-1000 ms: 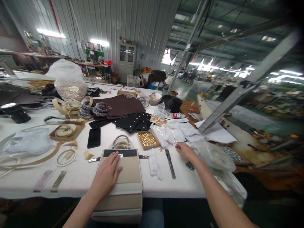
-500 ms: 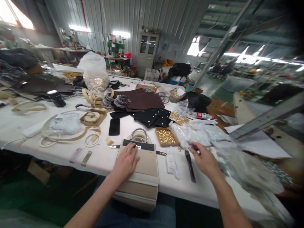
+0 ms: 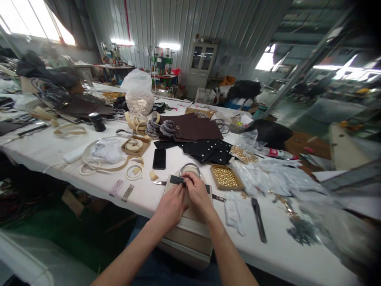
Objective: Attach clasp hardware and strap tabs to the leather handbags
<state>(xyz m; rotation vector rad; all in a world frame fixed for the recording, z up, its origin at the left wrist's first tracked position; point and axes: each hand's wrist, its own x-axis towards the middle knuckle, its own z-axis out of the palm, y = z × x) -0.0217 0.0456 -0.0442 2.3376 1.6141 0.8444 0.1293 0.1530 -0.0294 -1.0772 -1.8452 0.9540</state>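
A beige handbag (image 3: 187,237) with a dark strip along its top edge leans against the table edge in front of me, its wrapped handle (image 3: 193,165) lying beyond it. My left hand (image 3: 172,205) rests on the bag, fingers extended onto the dark strip and thumb apart. Beside it, my right hand (image 3: 196,193) has its fingertips pinched together at the strip; whatever they hold is hidden. Both sets of fingertips nearly meet. Metal-ended dark straps (image 3: 218,197) stick out from the bag's sides.
Right of the bag are a tray of gold studs (image 3: 226,177), a white packet (image 3: 233,214) and a dark tool (image 3: 258,220). Beyond lie a phone (image 3: 159,159), black studded pieces (image 3: 208,150) and brown bag panels (image 3: 196,126). Tape rolls (image 3: 133,145) sit left.
My right hand has moved left from beside the dark tool onto the bag's dark strip. Fingers now cover the small metal plate there. The camera view has turned left.
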